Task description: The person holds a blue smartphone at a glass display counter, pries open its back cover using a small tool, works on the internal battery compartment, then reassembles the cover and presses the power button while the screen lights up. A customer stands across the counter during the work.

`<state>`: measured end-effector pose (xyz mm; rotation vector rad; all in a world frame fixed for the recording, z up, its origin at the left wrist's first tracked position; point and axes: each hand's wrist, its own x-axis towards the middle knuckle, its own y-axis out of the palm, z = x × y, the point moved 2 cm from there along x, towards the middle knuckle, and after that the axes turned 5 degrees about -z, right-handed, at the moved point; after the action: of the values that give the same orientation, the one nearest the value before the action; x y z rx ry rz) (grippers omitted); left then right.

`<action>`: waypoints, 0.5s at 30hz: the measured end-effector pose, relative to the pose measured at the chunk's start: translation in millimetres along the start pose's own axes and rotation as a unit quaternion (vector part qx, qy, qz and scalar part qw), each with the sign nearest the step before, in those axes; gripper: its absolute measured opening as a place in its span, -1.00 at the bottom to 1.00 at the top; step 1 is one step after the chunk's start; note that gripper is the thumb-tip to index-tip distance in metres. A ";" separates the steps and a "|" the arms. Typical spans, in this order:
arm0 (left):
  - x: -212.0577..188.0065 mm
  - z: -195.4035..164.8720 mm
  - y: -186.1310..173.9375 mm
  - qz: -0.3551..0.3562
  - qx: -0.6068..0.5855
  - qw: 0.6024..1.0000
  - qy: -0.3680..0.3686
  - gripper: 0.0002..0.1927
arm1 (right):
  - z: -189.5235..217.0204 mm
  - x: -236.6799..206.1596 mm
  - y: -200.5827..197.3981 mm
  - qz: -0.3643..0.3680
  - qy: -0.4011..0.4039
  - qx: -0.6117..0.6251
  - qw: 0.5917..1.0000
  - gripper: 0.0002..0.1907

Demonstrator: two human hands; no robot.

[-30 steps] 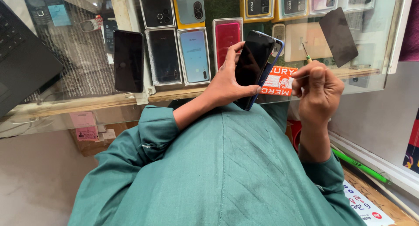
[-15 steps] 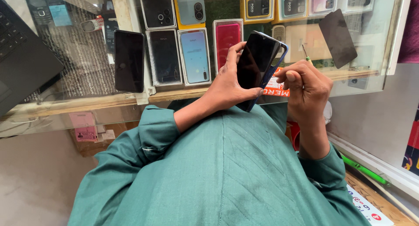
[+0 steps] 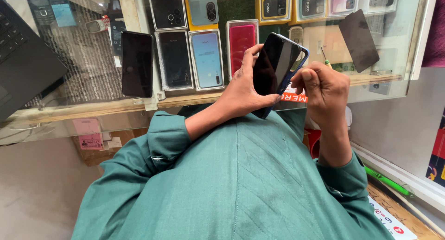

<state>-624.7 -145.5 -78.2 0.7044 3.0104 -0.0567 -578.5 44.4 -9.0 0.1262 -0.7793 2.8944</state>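
The left hand has its grip closed round a dark-screened, blue-edged smartphone, tilted upright above the glass display surface, apparently to steady its edge for the right hand, whose grip pinches a thin green-tipped tool beside that phone.

Measured from the glass counter: two hands above its front edge, left hand and right hand, sharing one dark phone; one more phone lying on top; one laptop at its left end; about nine phone boxes under the glass
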 end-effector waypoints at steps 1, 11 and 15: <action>-0.2 -0.4 -0.1 0.002 0.001 1.000 -0.002 0.13 | -2.9 -0.7 0.3 -0.001 0.014 0.014 1.000 -0.62; -0.1 -1.2 1.0 0.006 0.013 1.000 -0.003 0.15 | -17.3 -3.3 -0.7 -0.006 0.038 0.089 0.995 -0.57; 0.5 -0.7 0.9 0.006 0.005 1.000 -0.001 0.15 | -17.4 -3.3 -0.6 -0.007 0.036 0.081 0.996 -0.56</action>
<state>-624.7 -144.5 -77.5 0.7230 3.0062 -0.0707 -575.9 53.3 -24.1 0.0441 -0.5285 2.9280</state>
